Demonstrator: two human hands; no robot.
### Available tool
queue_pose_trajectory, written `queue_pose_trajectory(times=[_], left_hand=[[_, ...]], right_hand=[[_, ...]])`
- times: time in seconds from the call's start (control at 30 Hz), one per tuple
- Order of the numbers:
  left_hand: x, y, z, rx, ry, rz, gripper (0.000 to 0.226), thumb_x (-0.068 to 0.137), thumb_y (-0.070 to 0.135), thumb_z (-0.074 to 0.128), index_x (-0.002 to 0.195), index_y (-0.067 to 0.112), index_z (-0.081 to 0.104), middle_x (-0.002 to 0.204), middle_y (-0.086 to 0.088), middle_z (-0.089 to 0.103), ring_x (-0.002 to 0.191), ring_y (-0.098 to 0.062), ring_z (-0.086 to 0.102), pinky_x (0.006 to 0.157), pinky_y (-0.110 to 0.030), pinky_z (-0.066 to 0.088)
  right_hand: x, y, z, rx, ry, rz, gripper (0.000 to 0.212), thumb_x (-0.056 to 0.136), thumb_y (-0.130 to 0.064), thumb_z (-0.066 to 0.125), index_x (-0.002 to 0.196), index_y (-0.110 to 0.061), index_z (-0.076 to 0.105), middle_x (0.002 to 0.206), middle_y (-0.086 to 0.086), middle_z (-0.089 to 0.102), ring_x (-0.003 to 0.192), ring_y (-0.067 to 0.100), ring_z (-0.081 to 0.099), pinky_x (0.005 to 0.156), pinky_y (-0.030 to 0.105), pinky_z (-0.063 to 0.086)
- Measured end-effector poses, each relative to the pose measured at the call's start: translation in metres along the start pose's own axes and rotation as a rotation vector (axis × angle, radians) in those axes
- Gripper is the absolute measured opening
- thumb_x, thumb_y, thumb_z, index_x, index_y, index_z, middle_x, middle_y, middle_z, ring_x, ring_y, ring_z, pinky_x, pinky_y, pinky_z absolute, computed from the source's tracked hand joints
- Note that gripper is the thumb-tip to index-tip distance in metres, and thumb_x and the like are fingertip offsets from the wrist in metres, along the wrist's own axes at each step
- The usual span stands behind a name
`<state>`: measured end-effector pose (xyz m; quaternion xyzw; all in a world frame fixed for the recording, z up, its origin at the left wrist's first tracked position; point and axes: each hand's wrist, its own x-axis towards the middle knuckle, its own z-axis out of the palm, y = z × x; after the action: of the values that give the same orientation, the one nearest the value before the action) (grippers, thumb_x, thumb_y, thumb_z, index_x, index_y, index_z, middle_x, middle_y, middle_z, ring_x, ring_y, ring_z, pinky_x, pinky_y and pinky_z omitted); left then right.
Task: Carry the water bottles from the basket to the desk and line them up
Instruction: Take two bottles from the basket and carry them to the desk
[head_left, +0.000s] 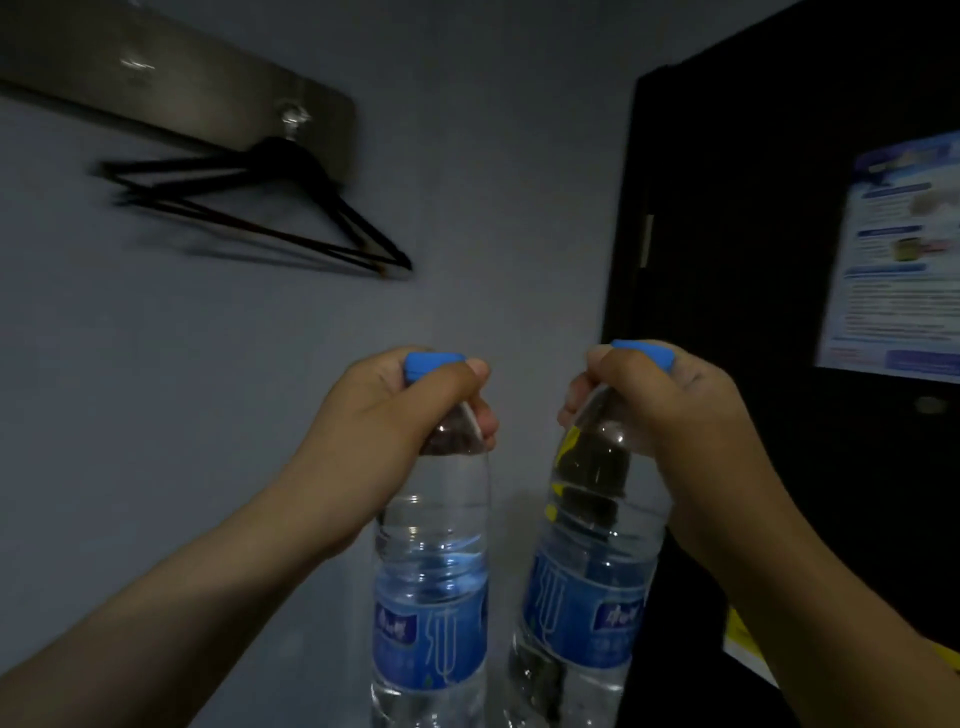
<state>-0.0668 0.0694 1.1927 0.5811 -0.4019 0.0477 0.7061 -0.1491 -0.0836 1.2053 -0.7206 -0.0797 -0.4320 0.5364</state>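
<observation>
Two clear water bottles with blue caps and blue labels hang upright side by side in front of me. My left hand (410, 410) grips the left bottle (431, 597) round its neck, just under the cap. The right bottle (587, 571) is held the same way by my right hand (660, 410), fingers curled round the neck. The bottles are slightly apart and their bottoms run out of the frame. Neither the basket nor the desk is in view.
A grey wall fills the view ahead. Black clothes hangers (270, 213) hang from a hook on a metal plate (176, 88) at the upper left. A dark door (753, 234) with a blue and white poster (904, 260) stands at the right.
</observation>
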Motion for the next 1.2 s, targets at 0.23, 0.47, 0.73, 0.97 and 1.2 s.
queue_pose_trajectory(times=[0.23, 0.47, 0.73, 0.97, 1.2], left_hand=[[-0.045, 0.042, -0.069, 0.255, 0.22, 0.026, 0.021, 0.09, 0.024, 0.055, 0.079, 0.006, 0.061, 0.071, -0.01, 0.071, 0.064, -0.015, 0.068, 0.063, -0.018, 0.055], [-0.12, 0.101, -0.149, 0.424, 0.451, 0.012, 0.02, 0.088, 0.026, 0.056, 0.078, 0.01, 0.061, 0.071, -0.007, 0.07, 0.068, -0.018, 0.069, 0.07, -0.029, 0.059], [-0.245, 0.2, -0.242, 0.59, 0.746, 0.03, 0.016, 0.088, 0.018, 0.057, 0.079, 0.006, 0.061, 0.07, -0.012, 0.068, 0.065, -0.021, 0.067, 0.067, -0.027, 0.059], [-0.363, 0.279, -0.297, 0.695, 0.944, -0.001, 0.017, 0.089, 0.019, 0.056, 0.084, 0.003, 0.06, 0.072, -0.014, 0.068, 0.064, -0.021, 0.067, 0.065, -0.025, 0.058], [-0.453, 0.334, -0.338, 0.876, 1.13, -0.003, 0.02, 0.089, 0.023, 0.057, 0.088, 0.003, 0.063, 0.073, -0.013, 0.071, 0.068, -0.021, 0.069, 0.067, -0.023, 0.059]], right_hand=[[-0.003, -0.007, 0.076, 0.199, -0.185, -0.004, 0.015, 0.086, -0.019, 0.059, 0.073, -0.012, 0.063, 0.066, 0.003, 0.07, 0.066, 0.015, 0.066, 0.068, 0.027, 0.05], [-0.037, -0.051, 0.178, 0.445, -0.406, -0.009, 0.015, 0.086, -0.016, 0.059, 0.072, -0.014, 0.062, 0.065, 0.002, 0.07, 0.066, 0.016, 0.066, 0.07, 0.026, 0.053], [-0.119, -0.139, 0.305, 0.681, -0.638, -0.049, 0.016, 0.086, -0.015, 0.06, 0.07, -0.012, 0.061, 0.066, 0.004, 0.07, 0.061, 0.01, 0.063, 0.059, 0.016, 0.049], [-0.209, -0.218, 0.401, 0.849, -0.809, -0.01, 0.017, 0.087, -0.015, 0.06, 0.071, -0.01, 0.062, 0.067, 0.006, 0.07, 0.06, 0.01, 0.063, 0.058, 0.016, 0.049], [-0.282, -0.281, 0.482, 1.011, -0.954, -0.006, 0.019, 0.088, -0.015, 0.06, 0.073, -0.003, 0.063, 0.066, 0.009, 0.068, 0.058, 0.009, 0.063, 0.057, 0.014, 0.049]])
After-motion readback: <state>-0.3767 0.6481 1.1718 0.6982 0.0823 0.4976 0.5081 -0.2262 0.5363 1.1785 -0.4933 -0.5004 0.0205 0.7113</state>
